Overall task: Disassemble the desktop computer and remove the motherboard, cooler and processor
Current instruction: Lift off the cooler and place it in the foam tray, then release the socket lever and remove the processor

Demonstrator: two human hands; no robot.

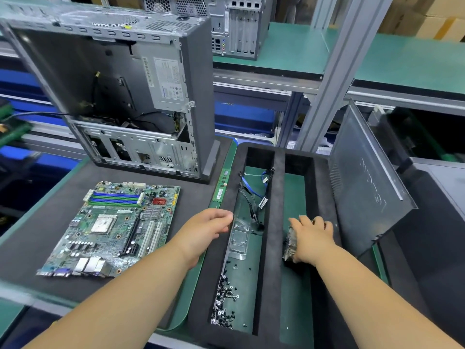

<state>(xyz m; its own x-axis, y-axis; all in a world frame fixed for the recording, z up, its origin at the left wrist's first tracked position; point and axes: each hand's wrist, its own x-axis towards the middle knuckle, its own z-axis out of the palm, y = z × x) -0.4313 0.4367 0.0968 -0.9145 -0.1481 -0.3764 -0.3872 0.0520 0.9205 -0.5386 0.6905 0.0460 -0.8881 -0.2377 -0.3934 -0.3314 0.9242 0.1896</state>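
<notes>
While the right hand (313,239) curls down over the cooler (292,244) in the right-hand slot of the black foam tray (273,248), gripping it from above, the left hand (208,229) hangs loose and empty at the tray's left rim, fingers relaxed, holding nothing. The two hands are well apart, with the tray's middle divider between them. Nearest the person in the left slot is a scatter of small screws (224,301), then a metal bracket (239,240), then a tangle of cables (259,195) at the far end.

What remains, I'd judge, is the processor (103,223), which sits in its socket on the motherboard (113,227). The board lies flat on the counter (191,195) to the left of both hands, its long axis running away from the person. The left hand is plainly the nearer (the right would have to cross the whole tray). Beyond the board stands the gutted case (120,91), upright and open-sided.
</notes>
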